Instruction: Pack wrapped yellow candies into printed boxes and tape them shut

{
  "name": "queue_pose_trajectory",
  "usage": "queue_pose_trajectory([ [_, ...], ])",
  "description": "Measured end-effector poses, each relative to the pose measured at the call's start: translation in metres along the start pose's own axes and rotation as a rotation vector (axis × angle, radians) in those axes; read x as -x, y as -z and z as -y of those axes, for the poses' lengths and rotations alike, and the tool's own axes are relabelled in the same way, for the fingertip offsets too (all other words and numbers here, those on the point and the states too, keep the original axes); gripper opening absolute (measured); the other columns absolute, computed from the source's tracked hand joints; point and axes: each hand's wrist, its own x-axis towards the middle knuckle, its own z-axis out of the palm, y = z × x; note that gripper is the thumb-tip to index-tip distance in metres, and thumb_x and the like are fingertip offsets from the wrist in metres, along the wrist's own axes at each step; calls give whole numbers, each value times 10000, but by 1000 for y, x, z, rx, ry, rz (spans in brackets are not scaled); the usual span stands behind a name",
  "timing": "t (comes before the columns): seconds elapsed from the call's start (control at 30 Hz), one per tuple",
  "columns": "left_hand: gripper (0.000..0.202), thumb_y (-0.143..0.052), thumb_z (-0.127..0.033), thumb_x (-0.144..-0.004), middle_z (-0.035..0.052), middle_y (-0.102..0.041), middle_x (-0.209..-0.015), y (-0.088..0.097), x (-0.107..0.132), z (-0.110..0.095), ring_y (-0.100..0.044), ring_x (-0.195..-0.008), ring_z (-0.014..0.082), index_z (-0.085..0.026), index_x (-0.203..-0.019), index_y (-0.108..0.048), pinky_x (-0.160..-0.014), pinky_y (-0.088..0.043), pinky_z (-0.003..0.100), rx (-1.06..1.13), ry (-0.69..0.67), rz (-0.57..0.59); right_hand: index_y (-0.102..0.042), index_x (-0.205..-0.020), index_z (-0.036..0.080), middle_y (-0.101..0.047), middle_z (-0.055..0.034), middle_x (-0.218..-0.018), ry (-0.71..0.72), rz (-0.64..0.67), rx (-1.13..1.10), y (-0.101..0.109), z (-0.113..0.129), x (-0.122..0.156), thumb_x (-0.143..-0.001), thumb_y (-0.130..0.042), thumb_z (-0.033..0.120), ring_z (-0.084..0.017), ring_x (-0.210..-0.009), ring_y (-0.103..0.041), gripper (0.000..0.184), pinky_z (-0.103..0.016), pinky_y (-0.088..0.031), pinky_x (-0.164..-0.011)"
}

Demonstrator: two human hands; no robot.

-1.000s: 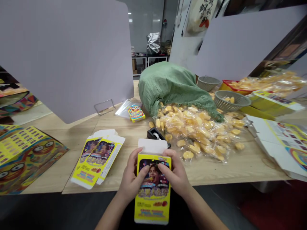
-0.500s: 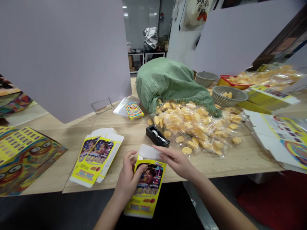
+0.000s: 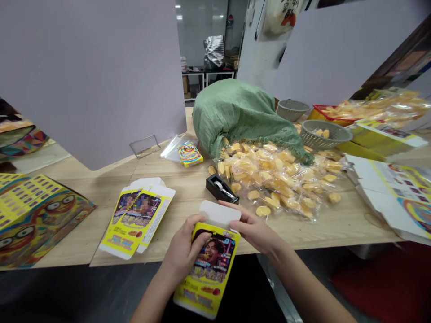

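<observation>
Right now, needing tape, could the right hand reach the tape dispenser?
Probably yes: the right hand rests on the yellow carton's white flap, and the black tape dispenser sits just beyond it on the wooden table, with nothing between them.

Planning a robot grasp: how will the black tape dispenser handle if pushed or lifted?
The black tape dispenser looks compact and hard-shelled, so it is probably stiff and fairly heavy for its size. Its flat base on the wooden tabletop suggests it would slide, not roll. Its low shape makes tipping unlikely.
</observation>
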Motion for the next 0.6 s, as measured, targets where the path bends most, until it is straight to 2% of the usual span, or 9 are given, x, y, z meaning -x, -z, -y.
queue_pose_trajectory([
  [0.1, 354, -517, -335, -892, 74, -646, -1067, -2, 1, -1, -649, -969, 212, -210, -1190, -372, -837, -492, 342, 66, 122, 19, -633, -1226, 314, -661, -37, -1237, 227, 60, 401, 1, 7, 6, -878, -565, 283, -203, -1101, -628, 356, -401, -467, -984],
  [0.17, 390, -521, -333, -885, 53, -652, -990, -5, 1, -2, -659, -904, 199, -209, -1188, -311, -810, -493, 339, 154, 186, 10, -640, -1216, 319, -634, -39, -1280, 334, 148, 549, 2, 14, 11, -920, -498, 274, -205, -1170, -596, 331, -411, -432, -1027],
  [0.27, 413, -550, -337, -857, 48, -647, -978, -10, -1, -3, -657, -899, 200, -213, -1162, -301, -809, -485, 345, 220, 222, 13, -652, -1202, 305, -547, -49, -1383, 283, 226, 512, 4, 18, 15, -932, -489, 373, -234, -1272, -518, 322, -452, -387, -1069],
  [0.37, 441, -571, -357, -843, 63, -640, -1029, -14, -2, -4, -654, -924, 210, -218, -1162, -300, -821, -479, 360, 224, 247, 9, -717, -1061, 254, -596, -81, -1327, 143, 109, 356, -1, 17, 13, -886, -550, 473, -259, -1229, -556, 326, -467, -433, -1031],
  [0.43, 457, -584, -373, -837, 75, -631, -1065, -15, -1, -3, -650, -939, 215, -219, -1164, -304, -836, -476, 371, 218, 255, -7, -679, -1123, 239, -646, -98, -1251, 83, 32, 300, -7, 16, 9, -835, -633, 464, -252, -1161, -606, 368, -435, -490, -975],
  [0.5, 463, -590, -383, -840, 84, -624, -1079, -16, 1, -1, -648, -941, 217, -217, -1167, -307, -840, -477, 375, 220, 245, -23, -628, -1218, 236, -670, -95, -1210, 84, 28, 342, -12, 16, 6, -820, -661, 437, -245, -1125, -627, 447, -412, -507, -959],
  [0.6, 472, -577, -383, -864, 90, -625, -1087, -16, 5, 2, -645, -962, 213, -212, -1201, -294, -845, -483, 365, 249, 198, -11, -676, -1173, 231, -694, -64, -1175, 127, 14, 464, -14, 17, 3, -871, -591, 414, -245, -1077, -653, 363, -395, -516, -950],
])
